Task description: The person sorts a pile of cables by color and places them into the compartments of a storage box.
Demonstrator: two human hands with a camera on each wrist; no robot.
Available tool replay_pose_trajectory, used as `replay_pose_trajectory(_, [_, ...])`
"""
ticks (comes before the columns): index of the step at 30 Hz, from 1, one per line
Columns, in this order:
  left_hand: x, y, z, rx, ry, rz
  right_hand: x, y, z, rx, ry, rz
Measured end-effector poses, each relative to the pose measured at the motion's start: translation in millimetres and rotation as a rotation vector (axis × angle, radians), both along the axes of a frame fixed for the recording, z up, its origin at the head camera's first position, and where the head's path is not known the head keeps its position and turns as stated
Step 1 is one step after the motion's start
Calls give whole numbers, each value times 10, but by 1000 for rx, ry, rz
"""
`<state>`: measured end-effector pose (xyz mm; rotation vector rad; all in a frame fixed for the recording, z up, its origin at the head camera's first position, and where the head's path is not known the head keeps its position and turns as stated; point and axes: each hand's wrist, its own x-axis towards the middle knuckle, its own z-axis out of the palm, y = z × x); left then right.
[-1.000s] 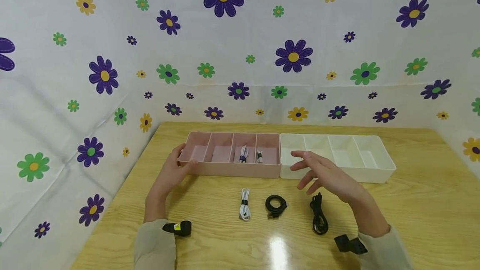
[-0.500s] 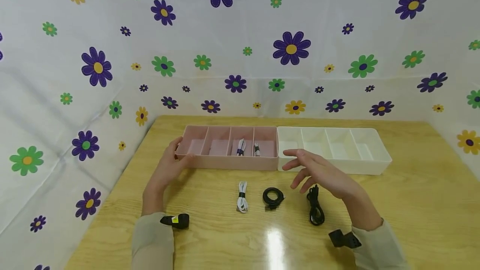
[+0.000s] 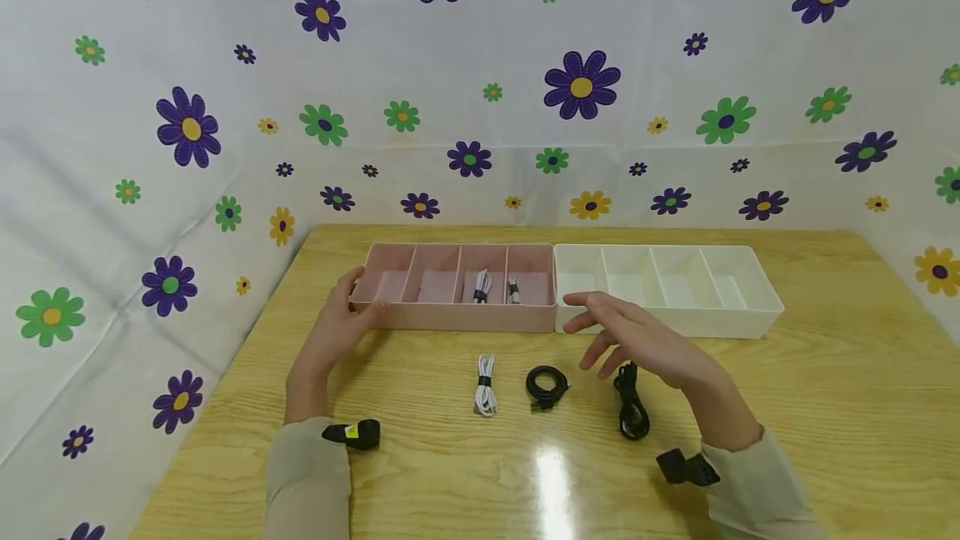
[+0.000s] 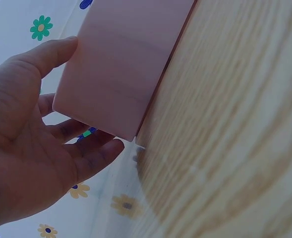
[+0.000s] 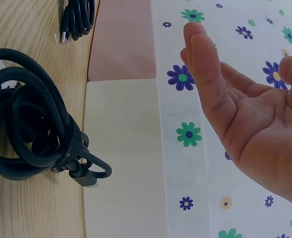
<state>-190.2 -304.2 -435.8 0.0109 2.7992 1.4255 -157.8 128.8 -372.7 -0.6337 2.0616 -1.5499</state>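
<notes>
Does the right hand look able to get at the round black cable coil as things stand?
Probably yes: the right hand holds nothing, and the round black cable coil lies uncovered on the table, with nothing seen standing between them.

Two trays, eight compartments, five bundled cables, two hands, two wrist cameras and one table were present.

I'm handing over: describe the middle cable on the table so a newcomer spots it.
On the wooden table, find where the pink tray meets the white tray. In front lies the middle cable: a round black ring between the elongated white bundle and black bundle.
</notes>
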Motion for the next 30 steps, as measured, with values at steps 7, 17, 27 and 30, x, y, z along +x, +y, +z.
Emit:
replay_pose_trajectory(7, [20, -2, 27, 13, 1, 2, 33, -61, 24, 37, 0, -15])
replay_pose_trajectory(17, [-13, 15, -8, 44, 4, -6, 50, -293, -20, 123, 37, 29])
replay_pose_trajectory(27, [-5, 12, 12, 56, -9, -5, -46, -600, -93, 239, 46, 124])
replay_pose_trajectory(30, [-11, 12, 7, 57, -1, -8, -76, -676, -110, 257, 64, 161])
